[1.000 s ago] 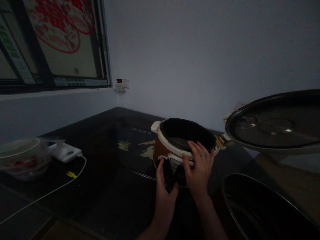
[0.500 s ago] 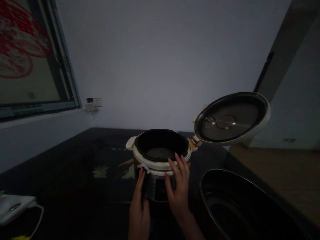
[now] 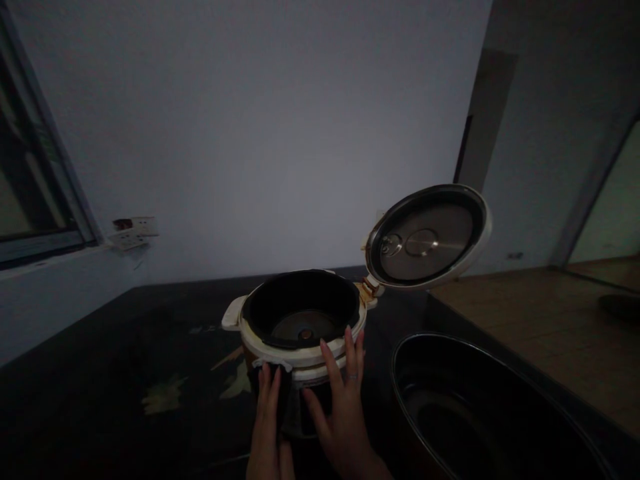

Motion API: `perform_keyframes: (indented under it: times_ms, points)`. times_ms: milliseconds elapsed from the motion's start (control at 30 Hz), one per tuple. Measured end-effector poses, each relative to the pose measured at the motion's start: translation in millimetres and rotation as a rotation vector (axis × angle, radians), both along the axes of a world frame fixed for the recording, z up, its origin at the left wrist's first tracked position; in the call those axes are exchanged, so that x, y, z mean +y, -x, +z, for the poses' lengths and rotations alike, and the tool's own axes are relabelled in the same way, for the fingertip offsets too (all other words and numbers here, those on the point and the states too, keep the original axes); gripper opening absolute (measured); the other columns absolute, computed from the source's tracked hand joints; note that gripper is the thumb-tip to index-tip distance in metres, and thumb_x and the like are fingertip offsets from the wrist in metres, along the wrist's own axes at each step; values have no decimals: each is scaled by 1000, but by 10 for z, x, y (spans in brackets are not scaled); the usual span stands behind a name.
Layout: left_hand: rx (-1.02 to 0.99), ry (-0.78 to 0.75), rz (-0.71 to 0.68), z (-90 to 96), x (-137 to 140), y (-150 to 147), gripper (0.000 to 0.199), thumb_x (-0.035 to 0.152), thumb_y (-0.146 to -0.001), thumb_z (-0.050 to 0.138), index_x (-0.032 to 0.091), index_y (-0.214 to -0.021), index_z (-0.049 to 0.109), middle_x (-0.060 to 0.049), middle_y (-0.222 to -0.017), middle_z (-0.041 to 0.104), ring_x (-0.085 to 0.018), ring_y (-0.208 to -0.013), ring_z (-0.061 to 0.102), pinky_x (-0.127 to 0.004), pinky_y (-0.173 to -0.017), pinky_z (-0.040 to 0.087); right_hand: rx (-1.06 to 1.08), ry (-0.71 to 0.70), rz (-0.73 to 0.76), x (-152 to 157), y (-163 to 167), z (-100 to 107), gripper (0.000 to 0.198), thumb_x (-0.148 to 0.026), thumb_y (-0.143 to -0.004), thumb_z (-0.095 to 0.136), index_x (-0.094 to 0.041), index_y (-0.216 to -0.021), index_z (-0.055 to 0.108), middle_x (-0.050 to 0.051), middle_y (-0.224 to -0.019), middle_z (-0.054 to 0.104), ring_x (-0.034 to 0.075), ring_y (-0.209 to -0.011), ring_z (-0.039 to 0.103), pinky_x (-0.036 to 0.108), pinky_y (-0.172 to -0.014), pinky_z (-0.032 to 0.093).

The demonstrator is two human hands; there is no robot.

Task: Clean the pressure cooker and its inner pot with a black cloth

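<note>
An electric pressure cooker [image 3: 260, 350] with a white rim stands before me, its round lid [image 3: 425, 237] raised on a hinge at the right. The dark inner pot [image 3: 305, 303] shows inside. My left hand [image 3: 267, 427] is at the cooker's front left, fingers together and pointing up, holding what looks like a dark cloth [image 3: 280, 390] with a ragged whitish edge against the side. Part of it is hidden by the fingers. My right hand [image 3: 343, 413] lies with fingers spread on the front right, fingertips touching the white rim, palm apart from the cloth.
A large dark oval basin [image 3: 450, 413] stands close on the right. The black counter [image 3: 165, 320] carries pale leaf-shaped patches [image 3: 164, 395] on the left. Wall sockets [image 3: 135, 230] and a window [image 3: 40, 153] are at the left; wooden floor [image 3: 500, 300] lies at the right.
My view has turned to the right, so the scene sits further left and the white device at the left is out of sight. Both hands remain against the cooker's front.
</note>
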State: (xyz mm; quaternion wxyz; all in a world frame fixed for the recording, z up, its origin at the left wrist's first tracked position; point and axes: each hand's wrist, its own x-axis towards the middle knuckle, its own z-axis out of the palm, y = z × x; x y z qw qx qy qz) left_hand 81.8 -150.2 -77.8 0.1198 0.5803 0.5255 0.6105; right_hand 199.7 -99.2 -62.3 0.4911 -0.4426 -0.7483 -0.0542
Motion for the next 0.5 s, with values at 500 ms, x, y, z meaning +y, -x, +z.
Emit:
perform_keyframes:
  times_ms: [500]
  points:
    - [105, -26, 44, 108, 86, 195, 68, 11, -85, 44, 31, -149, 37, 1, -159, 30, -27, -146, 25, -48, -119, 26, -42, -99, -127, 2, 116, -3, 63, -27, -92, 52, -31, -151, 31, 9, -164, 4, 43, -148, 5, 72, -100, 38]
